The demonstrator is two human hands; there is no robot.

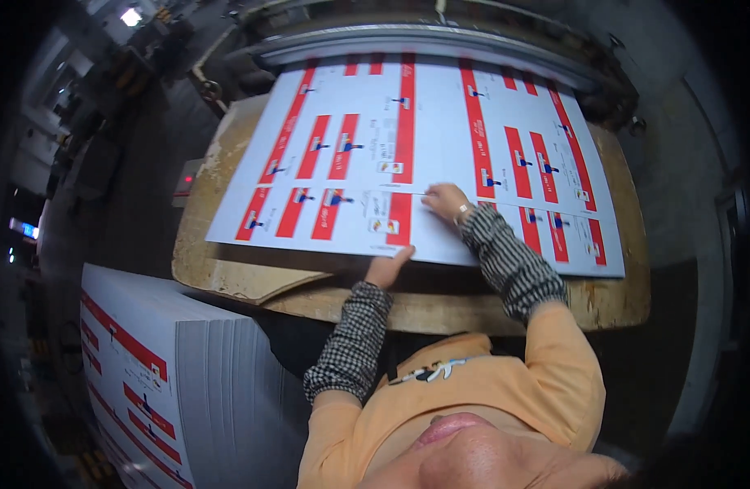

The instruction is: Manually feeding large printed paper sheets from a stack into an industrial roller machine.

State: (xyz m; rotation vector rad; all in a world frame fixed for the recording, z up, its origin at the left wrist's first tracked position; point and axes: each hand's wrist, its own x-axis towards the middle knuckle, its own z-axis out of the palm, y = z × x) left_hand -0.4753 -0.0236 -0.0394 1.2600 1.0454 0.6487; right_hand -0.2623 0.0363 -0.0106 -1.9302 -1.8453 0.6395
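Observation:
Large white printed sheets [440, 106] with red bars and small blue marks lie on a worn wooden table before me. A line runs across them where the far sheet meets a nearer printed sheet [350, 232]. My left hand [389, 267] grips the near edge of the nearer sheet, thumb on top and fingers hidden beneath. Farther in, my right hand [448, 200] is closed, its fingertips pinched at the edge along that line. How many layers it grips is hidden.
The wooden table [200, 244] has rounded corners and a chipped front edge. A machine with a long metal roller [424, 41] spans the far side, and the sheets reach under it. At lower left stands a thick stack of similar sheets [212, 391].

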